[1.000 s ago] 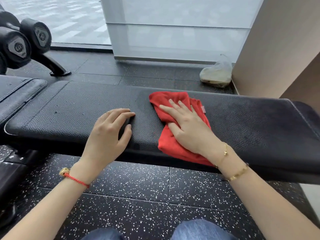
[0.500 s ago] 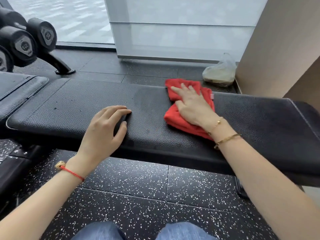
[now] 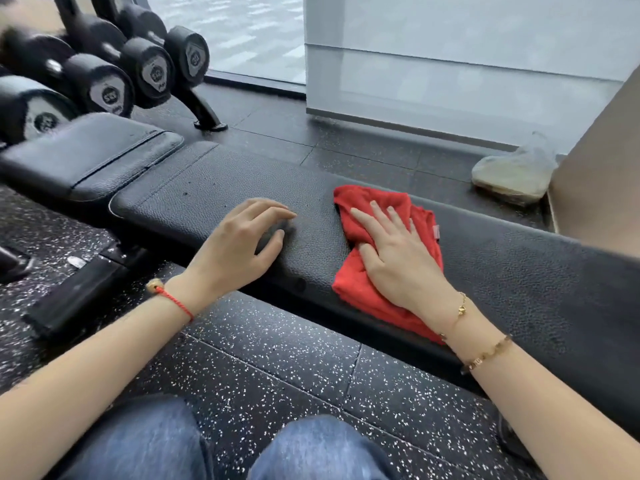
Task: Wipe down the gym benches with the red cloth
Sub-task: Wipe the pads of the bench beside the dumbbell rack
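Red cloth (image 3: pixel 363 216) lies on black bench (image 3: pixel 519 271) under flat right-hand fingers (image 3: pixel 381 220); speckled floor (image 3: pixel 277 358) below.

This is a gym's free-weights area. A rack of black dumbbells (image 3: pixel 104 81) with round numbered end caps stands at the left. Black padded benches (image 3: pixel 214 199) with pebbled upholstery and stitched seams sit low over a speckled black rubber tile floor (image 3: pixel 277 358), the kind laid under weights. A large window (image 3: pixel 239 32) runs along the far wall.
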The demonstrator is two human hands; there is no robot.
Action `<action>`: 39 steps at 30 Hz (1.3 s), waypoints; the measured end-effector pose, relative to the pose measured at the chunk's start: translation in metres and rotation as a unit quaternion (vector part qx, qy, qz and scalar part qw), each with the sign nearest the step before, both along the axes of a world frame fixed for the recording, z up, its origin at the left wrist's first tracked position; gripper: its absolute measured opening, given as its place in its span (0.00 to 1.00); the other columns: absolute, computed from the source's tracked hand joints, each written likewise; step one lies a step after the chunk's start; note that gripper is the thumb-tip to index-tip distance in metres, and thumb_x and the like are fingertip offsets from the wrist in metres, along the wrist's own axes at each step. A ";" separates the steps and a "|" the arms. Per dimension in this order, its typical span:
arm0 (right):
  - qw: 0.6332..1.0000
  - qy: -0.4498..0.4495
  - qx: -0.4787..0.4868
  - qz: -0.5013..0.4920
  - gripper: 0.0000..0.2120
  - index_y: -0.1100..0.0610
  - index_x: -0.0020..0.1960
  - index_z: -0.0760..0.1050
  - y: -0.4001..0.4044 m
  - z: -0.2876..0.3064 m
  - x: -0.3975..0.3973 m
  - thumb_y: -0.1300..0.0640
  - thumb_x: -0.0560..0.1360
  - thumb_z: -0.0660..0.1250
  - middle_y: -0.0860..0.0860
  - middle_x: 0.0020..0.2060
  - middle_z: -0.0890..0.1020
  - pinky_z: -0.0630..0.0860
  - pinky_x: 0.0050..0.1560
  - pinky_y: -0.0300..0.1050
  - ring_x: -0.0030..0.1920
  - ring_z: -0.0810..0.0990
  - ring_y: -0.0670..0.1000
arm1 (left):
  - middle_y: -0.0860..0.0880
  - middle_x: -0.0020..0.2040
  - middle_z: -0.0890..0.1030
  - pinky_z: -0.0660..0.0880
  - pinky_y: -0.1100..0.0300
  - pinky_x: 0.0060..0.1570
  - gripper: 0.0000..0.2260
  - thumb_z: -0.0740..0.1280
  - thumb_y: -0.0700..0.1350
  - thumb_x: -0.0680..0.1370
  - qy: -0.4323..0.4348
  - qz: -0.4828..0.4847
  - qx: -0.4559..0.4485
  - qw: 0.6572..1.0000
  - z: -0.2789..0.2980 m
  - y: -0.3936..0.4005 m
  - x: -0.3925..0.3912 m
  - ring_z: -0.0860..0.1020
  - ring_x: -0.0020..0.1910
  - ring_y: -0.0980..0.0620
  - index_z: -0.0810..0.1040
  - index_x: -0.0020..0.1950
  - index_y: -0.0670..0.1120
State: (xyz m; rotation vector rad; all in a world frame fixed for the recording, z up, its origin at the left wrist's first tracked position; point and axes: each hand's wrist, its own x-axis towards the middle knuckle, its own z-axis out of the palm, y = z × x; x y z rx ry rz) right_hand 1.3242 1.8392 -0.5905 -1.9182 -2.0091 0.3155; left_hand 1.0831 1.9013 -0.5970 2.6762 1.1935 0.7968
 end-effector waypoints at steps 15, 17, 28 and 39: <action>0.997 -0.041 0.060 0.017 0.27 0.44 0.77 0.55 0.018 -0.007 -0.115 0.50 0.79 0.55 0.48 0.78 0.54 0.44 0.78 0.51 0.78 0.50 0.51 | 0.50 0.60 0.80 0.66 0.53 0.69 0.14 0.62 0.45 0.78 0.029 0.001 0.050 0.998 -0.008 0.045 -0.059 0.76 0.63 0.47 0.79 0.61 0.45; 0.998 -0.027 0.056 0.004 0.27 0.43 0.76 0.56 0.008 -0.007 -0.102 0.51 0.78 0.55 0.45 0.78 0.55 0.45 0.78 0.50 0.78 0.51 0.49 | 0.51 0.60 0.80 0.66 0.51 0.69 0.14 0.63 0.45 0.78 0.027 -0.015 0.054 0.998 -0.009 0.049 -0.059 0.76 0.62 0.48 0.79 0.61 0.46; 0.997 0.006 -0.001 -0.078 0.25 0.44 0.77 0.56 0.108 0.005 -0.113 0.53 0.81 0.53 0.49 0.78 0.53 0.39 0.77 0.51 0.79 0.48 0.52 | 0.50 0.58 0.81 0.65 0.51 0.70 0.13 0.63 0.45 0.77 -0.009 -0.055 0.082 0.995 -0.009 0.056 -0.074 0.77 0.60 0.49 0.80 0.58 0.45; 0.997 0.021 0.020 -0.066 0.26 0.40 0.75 0.59 0.062 -0.003 -0.128 0.54 0.79 0.57 0.45 0.77 0.56 0.45 0.78 0.54 0.78 0.50 0.48 | 0.50 0.57 0.81 0.67 0.49 0.69 0.12 0.62 0.45 0.77 -0.026 -0.057 0.063 0.996 -0.010 0.074 -0.105 0.77 0.59 0.48 0.80 0.57 0.45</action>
